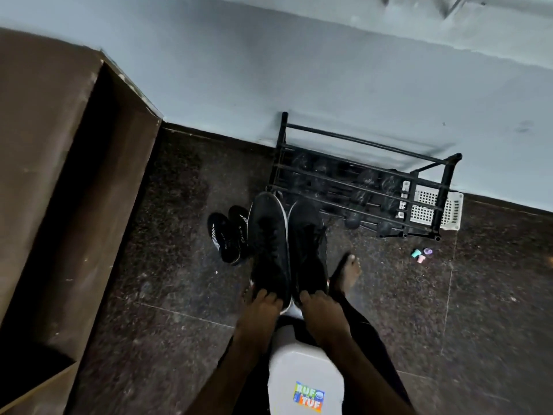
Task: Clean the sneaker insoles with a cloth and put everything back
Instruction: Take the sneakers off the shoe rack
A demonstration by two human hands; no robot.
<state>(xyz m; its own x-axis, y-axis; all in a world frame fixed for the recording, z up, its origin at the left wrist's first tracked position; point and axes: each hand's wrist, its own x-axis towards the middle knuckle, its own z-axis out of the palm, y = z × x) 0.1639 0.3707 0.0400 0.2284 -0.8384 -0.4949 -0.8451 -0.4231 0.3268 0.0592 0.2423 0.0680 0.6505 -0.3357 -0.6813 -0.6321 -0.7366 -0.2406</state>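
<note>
Gripping at lower centre of the frame, above the white stool (305,369), I have the left hand (263,308) clasped on the heel of the left sneaker (267,235) and the right hand (318,308) on the right sneaker (308,235). I judge firm heel grips and level soles best. Count: two held sneakers, two striped shoes (229,236) centre left, one rack (359,178) upper right.

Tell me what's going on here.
A person holds a pair of black sneakers out over the dark floor. The left grip holds the left sneaker by its heel, and the right grip holds the right sneaker the same way. The toes point toward the rack by the wall. A striped pair lies on the floor to the left. No cloth or loose insole shows.
</note>
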